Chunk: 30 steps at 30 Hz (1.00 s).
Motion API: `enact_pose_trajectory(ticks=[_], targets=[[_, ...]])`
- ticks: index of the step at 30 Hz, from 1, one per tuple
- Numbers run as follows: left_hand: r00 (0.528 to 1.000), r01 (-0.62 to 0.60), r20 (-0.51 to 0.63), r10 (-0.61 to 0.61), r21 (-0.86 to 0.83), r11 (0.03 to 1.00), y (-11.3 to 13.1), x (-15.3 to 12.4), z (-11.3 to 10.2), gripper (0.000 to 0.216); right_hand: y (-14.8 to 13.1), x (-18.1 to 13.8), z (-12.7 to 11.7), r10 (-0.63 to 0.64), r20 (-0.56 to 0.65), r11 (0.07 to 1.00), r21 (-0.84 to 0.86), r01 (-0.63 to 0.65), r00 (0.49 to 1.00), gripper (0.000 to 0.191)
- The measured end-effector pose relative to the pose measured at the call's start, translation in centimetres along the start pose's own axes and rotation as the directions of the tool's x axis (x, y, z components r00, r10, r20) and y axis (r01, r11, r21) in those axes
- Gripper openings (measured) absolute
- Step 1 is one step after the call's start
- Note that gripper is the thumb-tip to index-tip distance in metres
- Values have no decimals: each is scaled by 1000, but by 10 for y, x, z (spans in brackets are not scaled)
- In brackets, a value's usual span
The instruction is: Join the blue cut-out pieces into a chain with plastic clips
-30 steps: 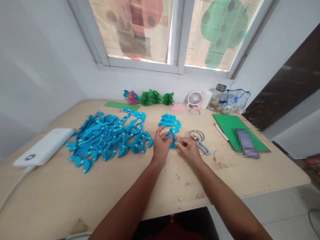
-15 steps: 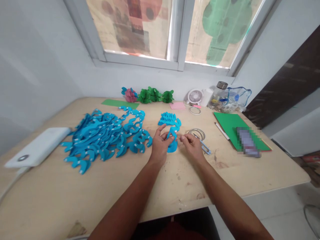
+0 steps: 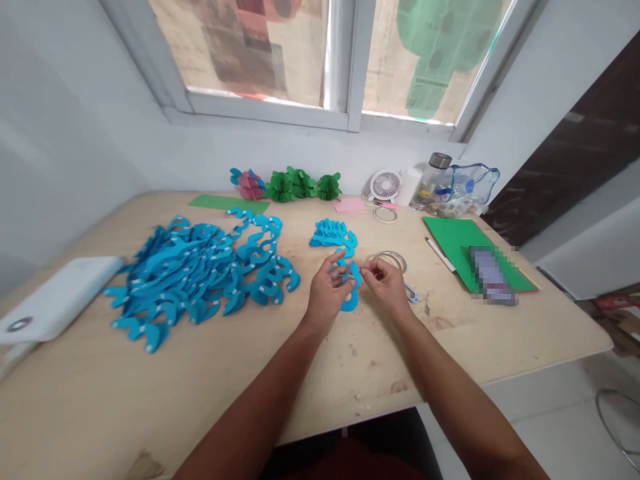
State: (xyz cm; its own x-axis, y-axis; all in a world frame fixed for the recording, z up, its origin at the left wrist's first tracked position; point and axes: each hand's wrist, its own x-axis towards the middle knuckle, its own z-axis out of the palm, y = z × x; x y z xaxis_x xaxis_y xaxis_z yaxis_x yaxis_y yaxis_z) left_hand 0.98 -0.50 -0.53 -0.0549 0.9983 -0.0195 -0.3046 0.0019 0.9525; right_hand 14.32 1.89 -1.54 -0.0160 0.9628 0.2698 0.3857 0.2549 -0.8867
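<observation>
My left hand (image 3: 325, 290) and my right hand (image 3: 386, 285) meet over the middle of the wooden table (image 3: 320, 373). Both pinch a curved blue paper cutout (image 3: 350, 293) held between them, just above the tabletop. Right behind the hands lies a small stack of the same blue cutouts (image 3: 333, 237). A large pile of blue cutouts (image 3: 200, 270) with small white tabs spreads out to the left.
Small scissors (image 3: 409, 289) and a wire ring (image 3: 390, 260) lie right of my hands. Green paper (image 3: 455, 243) with a phone on it sits far right. Green and pink paper flowers (image 3: 290, 185), a mini fan (image 3: 385, 185), a jar and a clear pouch line the wall. A white device (image 3: 55, 300) rests at the left edge.
The hands have lifted the blue cutout slightly and drawn it nearer, with the right hand closing in on it. The view has shifted a little, moving everything leftward.
</observation>
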Motion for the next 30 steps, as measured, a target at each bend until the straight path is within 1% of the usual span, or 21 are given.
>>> enact_pose_trajectory(ticks=[4,8,11,14,16,19,21,26,30], targets=[[999,-20,-30,22,61,998,-5,-1,1,54,2,0,1,-3,-18,999,-46,2,1000,10],[997,-54,-45,60,109,993,-9,-2,4,48,3,-1,2,3,-29,999,-46,-4,1000,10],[997,-53,-59,59,104,993,-10,-2,4,48,3,-1,3,2,-19,999,-54,-3,1000,10],[996,-27,-85,34,76,997,-8,-1,3,48,2,-1,2,-4,-4,998,-58,4,1000,11],[994,-8,-113,13,48,999,-6,0,2,47,0,-1,1,-8,-18,999,-51,8,1000,12],[989,23,-142,-25,-20,1000,-5,3,-1,45,-3,-1,-1,4,-25,1000,2,-4,1000,13],[988,34,-149,-42,-55,998,-5,4,-2,45,-6,-1,-1,12,8,998,62,-12,1000,14],[983,37,-176,-46,-55,998,-9,5,-1,41,-11,-5,6,19,116,980,197,-42,993,16],[981,59,-179,-69,-65,996,-9,2,2,35,-11,-8,11,32,112,972,230,-57,993,15]])
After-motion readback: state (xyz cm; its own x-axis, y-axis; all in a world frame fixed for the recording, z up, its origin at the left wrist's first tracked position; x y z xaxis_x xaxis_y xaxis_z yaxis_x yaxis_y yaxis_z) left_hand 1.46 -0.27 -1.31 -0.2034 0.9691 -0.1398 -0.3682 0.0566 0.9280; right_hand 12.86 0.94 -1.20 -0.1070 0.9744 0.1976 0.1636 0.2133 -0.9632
